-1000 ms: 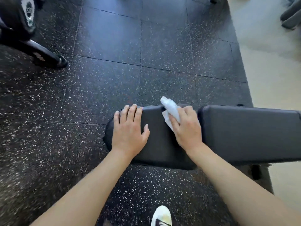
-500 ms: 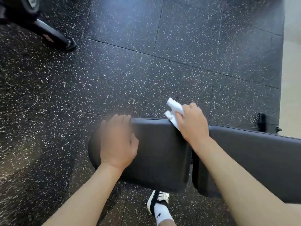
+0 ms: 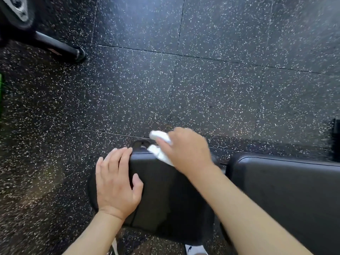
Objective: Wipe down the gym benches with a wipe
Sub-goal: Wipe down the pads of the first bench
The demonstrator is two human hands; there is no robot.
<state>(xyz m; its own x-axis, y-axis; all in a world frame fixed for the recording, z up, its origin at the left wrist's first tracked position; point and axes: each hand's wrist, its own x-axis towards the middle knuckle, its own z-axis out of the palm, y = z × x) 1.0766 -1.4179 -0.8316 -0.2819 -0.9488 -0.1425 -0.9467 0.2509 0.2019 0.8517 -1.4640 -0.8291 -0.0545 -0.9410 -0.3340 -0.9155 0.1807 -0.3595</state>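
A black padded gym bench lies across the lower frame, with a short seat pad [image 3: 165, 197] and a longer back pad [image 3: 287, 196] separated by a gap. My left hand [image 3: 116, 183] rests flat on the left end of the seat pad, fingers straight. My right hand [image 3: 187, 150] grips a crumpled white wipe [image 3: 160, 144] at the far edge of the seat pad. The hand and wipe are blurred by motion.
Black speckled rubber floor tiles surround the bench. A black equipment leg [image 3: 60, 46] and a wheel [image 3: 16, 10] stand at the top left. A dark bench foot [image 3: 335, 140] shows at the right edge. My white shoes [image 3: 195, 250] are under the bench.
My right hand has slid the wipe leftward along the far edge of the seat pad. My left hand has stayed on the pad's left end. The camera has tilted further down over the bench.
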